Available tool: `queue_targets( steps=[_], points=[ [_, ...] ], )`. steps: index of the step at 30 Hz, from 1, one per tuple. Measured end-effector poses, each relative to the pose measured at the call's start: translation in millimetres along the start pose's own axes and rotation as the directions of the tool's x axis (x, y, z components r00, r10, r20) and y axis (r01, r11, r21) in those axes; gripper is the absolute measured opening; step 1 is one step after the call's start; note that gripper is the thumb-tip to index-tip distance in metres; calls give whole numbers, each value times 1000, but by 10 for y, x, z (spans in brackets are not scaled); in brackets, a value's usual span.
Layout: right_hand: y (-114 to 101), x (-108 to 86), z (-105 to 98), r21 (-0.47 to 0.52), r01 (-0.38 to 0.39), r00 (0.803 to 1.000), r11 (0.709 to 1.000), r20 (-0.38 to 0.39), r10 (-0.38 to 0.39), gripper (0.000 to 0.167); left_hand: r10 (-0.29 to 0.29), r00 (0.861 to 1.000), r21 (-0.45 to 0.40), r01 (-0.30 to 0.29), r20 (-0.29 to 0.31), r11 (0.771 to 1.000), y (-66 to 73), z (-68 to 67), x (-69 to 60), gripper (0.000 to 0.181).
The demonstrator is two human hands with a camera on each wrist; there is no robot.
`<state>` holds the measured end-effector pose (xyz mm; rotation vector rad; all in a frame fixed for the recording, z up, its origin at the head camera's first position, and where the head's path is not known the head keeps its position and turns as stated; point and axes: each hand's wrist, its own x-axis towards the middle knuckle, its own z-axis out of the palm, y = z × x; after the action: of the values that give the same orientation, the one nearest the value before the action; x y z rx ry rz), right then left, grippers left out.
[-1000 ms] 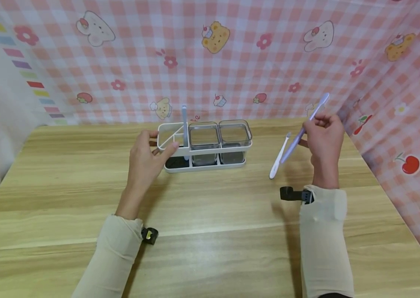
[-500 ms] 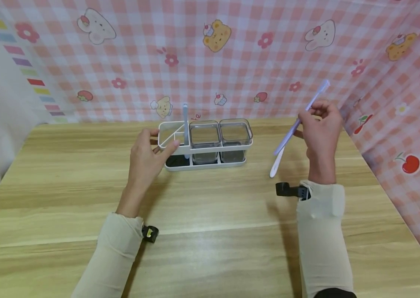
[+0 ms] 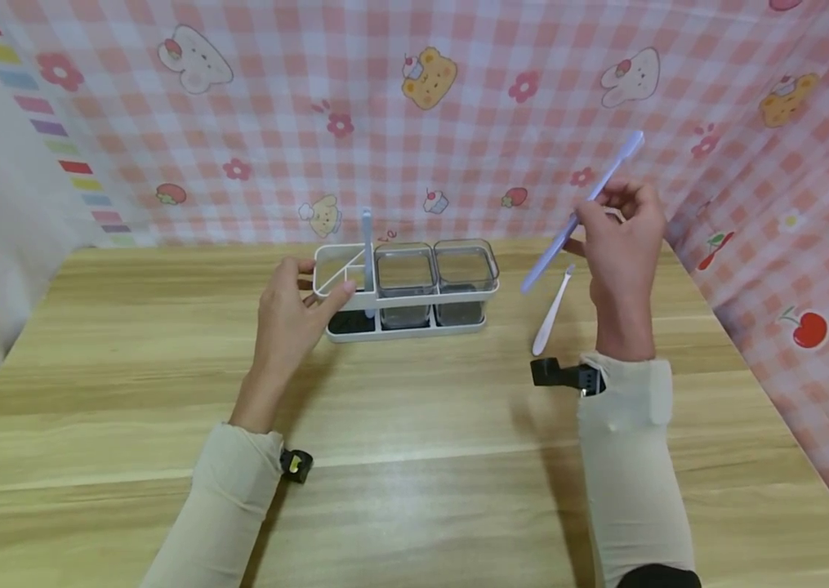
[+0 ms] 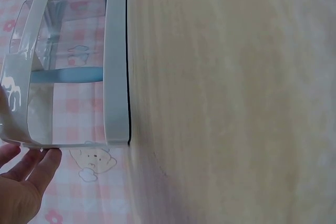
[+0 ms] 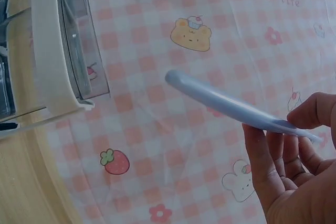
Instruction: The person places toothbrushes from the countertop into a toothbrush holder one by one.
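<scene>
A white toothbrush holder (image 3: 429, 299) stands at the back middle of the table, with two clear cups (image 3: 405, 269) in its right compartments. A blue toothbrush (image 3: 367, 245) is upright in its divided left compartment. My left hand (image 3: 289, 318) grips the holder's left end, thumb on the front rim and fingers round the side. Over on the right, my right hand (image 3: 623, 253) pinches a purple toothbrush (image 5: 226, 103) by the middle, tilted, bristle end up, off the table. Below it a white toothbrush (image 3: 552, 314) lies on the table, apart from the hand.
The wooden table (image 3: 414, 457) meets a pink checked cloth (image 3: 274, 122) hanging behind it. Another such cloth (image 3: 818, 245) runs along the right side. Black wrist cameras (image 3: 296, 465) sit on both sleeves.
My right hand has lifted the purple toothbrush up and to the left, away from the white toothbrush on the table. My left hand stays on the holder.
</scene>
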<state>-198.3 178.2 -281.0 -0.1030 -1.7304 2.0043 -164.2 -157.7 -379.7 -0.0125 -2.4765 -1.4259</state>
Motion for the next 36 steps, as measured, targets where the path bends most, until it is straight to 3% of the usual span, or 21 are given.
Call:
queue_targets(
  steps=[7, 13, 26, 36],
  points=[
    [-32, -36, 110, 34, 51, 998, 998, -22, -50, 23, -17, 1000, -5, 17, 4, 1000, -17, 13, -29, 65],
    [-21, -54, 207, 16, 95, 994, 995, 44, -96, 24, -21, 1000, 5, 21, 0, 1000, -18, 15, -42, 65],
    [-71, -125, 531, 75, 103, 984, 992, 139, -113, 24, 4, 1000, 10, -4, -8, 1000, -26, 4, -25, 65],
    [-70, -156, 726, 75, 113, 977, 991, 173, -124, 25, -1, 1000, -2, 1, -7, 1000, -14, 11, 7, 66]
  ],
)
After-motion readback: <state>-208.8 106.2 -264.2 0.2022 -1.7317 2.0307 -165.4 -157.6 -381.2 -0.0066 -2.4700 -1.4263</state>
